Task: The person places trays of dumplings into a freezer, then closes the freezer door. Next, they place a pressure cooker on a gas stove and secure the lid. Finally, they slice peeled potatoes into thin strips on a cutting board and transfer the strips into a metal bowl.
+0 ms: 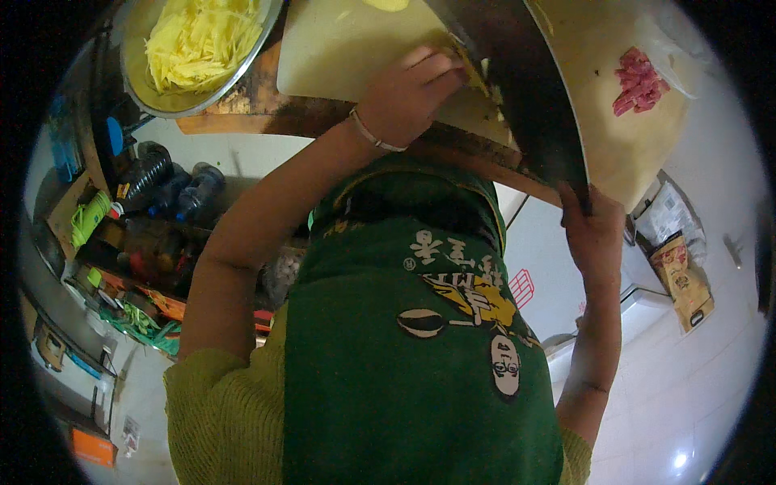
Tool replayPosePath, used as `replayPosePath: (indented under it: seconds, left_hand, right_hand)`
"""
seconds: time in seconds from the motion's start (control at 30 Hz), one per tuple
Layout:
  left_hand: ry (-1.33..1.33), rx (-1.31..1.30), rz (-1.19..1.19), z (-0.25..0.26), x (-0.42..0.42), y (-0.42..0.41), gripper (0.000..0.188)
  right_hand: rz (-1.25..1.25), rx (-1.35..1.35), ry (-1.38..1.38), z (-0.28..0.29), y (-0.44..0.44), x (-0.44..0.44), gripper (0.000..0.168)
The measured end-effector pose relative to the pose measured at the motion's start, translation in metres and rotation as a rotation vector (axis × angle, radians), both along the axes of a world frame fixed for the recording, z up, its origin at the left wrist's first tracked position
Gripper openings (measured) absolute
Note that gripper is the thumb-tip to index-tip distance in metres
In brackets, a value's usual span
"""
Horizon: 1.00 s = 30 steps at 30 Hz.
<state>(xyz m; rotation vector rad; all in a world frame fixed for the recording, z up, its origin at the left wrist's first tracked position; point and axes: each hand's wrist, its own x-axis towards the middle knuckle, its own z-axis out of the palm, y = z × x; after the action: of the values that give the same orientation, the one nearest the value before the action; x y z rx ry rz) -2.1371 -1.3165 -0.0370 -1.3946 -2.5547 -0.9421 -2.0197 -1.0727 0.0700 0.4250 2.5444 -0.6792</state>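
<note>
My right hand (594,224) grips the handle of a wide, dark-bladed kitchen knife (521,79). Its blade reaches up across the pale cutting board (339,54). My left hand (412,91) is over the board with bent fingers, the fingertips close to the blade's left side. Thin yellowish strips (473,66) lie along that side; whether my fingers pinch any is hidden. A yellow slice (388,3) shows at the top edge. Left of the board stands a metal bowl (176,112) heaped with yellow shreds (203,45), likely potato.
Cut raw red meat (639,82) lies on the pale surface right of the knife, beside a clear plastic bag (673,60). A wooden board edge (242,121) runs below. Plastic bottles (200,191) stand at lower left. A brown package (682,282) sits at lower right.
</note>
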Motion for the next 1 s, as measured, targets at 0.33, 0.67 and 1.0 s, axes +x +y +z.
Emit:
replayPosePath:
  seconds: [0.33,0.67,1.0]
  left_hand:
    - [-0.249,-0.198,-0.355,0.118,0.032,0.015,0.066]
    - [-0.385,-0.334,-0.310,0.073,0.005,0.004,0.079]
    - [-0.068,-0.172,-0.437,0.071,0.013,0.044,0.072]
  right_hand:
    - [0.724,0.458,0.444,0.030,0.044,-0.014,0.040]
    - [0.967,0.326,0.638,0.020,0.053,-0.035,0.032]
    - [1.067,0.341,0.725,0.016,0.038,-0.043,0.021]
